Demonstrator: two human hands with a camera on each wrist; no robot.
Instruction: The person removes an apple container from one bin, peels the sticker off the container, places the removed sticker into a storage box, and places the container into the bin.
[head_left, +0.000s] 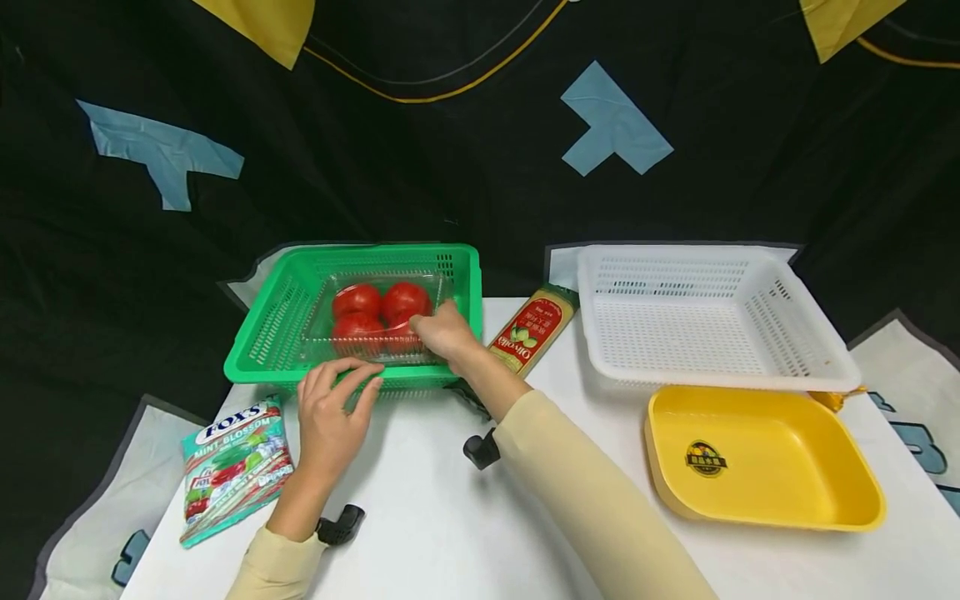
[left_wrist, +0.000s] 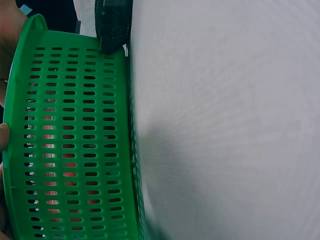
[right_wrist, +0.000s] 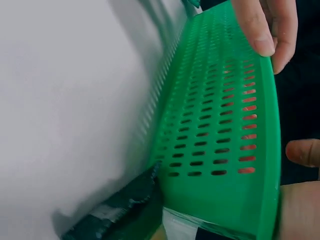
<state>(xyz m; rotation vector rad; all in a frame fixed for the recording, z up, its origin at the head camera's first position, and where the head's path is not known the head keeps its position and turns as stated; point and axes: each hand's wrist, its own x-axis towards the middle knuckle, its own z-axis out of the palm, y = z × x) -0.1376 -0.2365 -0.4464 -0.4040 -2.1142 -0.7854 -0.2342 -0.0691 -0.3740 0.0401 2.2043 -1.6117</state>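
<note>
- Your right hand [head_left: 444, 332] reaches over the near rim of the green basket [head_left: 285, 325], fingers curled onto the near edge of the clear tomato tray [head_left: 375, 321] (looks like a grip on the tray rim, though the contact itself is partly hidden).
- Your left hand [head_left: 330, 417] rests on the basket's near wall, fingers fairly straight, steadying it and holding nothing.
- Step in hand, as I judge it: handling the tray at the basket, either seating it or starting a lift (can't tell which).
- Next move calls for keeping the tray level and the basket pinned so it doesn't slide on the white surface [head_left: 450, 517].
- The tray sits inside the green basket, holds four red tomatoes [head_left: 381, 311], packed close and touching.
- Nearby: olive oil box [head_left: 534, 327] just right of the basket, candy bag [head_left: 234, 467] on the left, white basket [head_left: 712, 312] and yellow tray [head_left: 757, 458] on the right.
</note>
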